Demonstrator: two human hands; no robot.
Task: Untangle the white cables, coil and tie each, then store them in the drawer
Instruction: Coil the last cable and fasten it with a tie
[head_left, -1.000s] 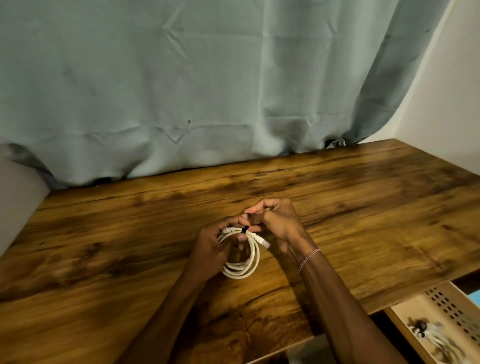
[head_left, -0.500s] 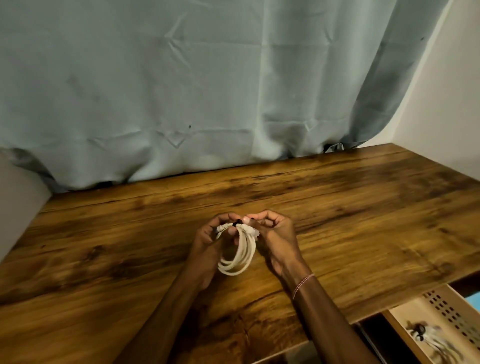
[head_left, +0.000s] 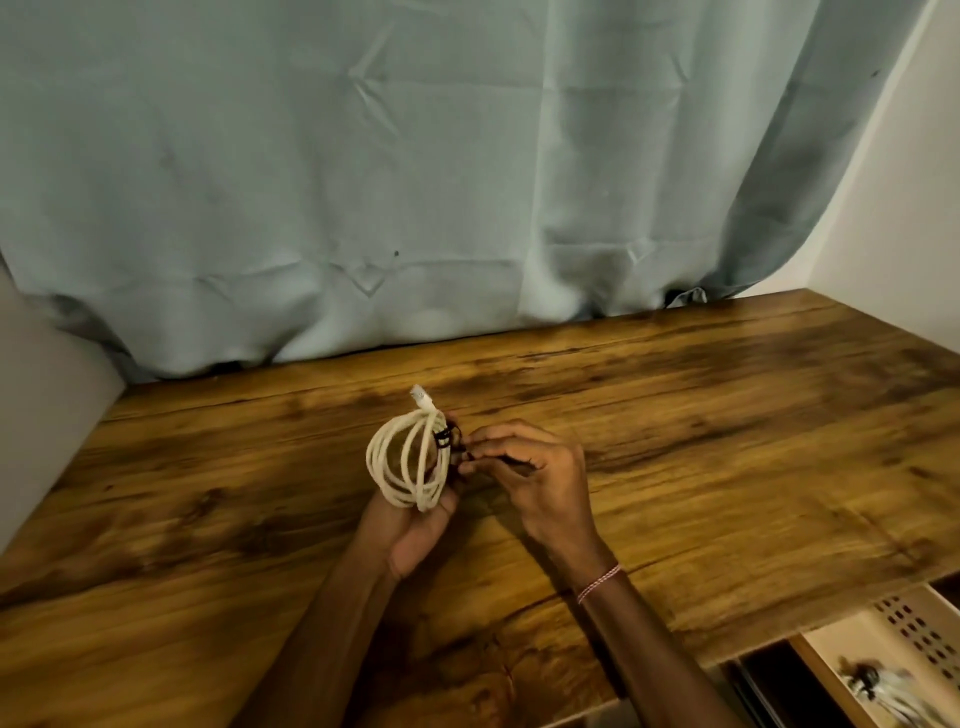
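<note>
On the rustic brown wooden desk (head_left: 727, 415), pale teal curtain (head_left: 467, 156) behind. My left hand (head_left: 415, 525) grips the coiled white cable (head_left: 408, 460) from 6 o'clock, upright, so the thin black tie (head_left: 444, 436) faces 3 o'clock. My right hand (head_left: 530, 467) pinches its tail to cinch. Half a second ago the coil hung down between both hands. Cream drawer (head_left: 914, 634) is open at 5 o'clock.
</note>
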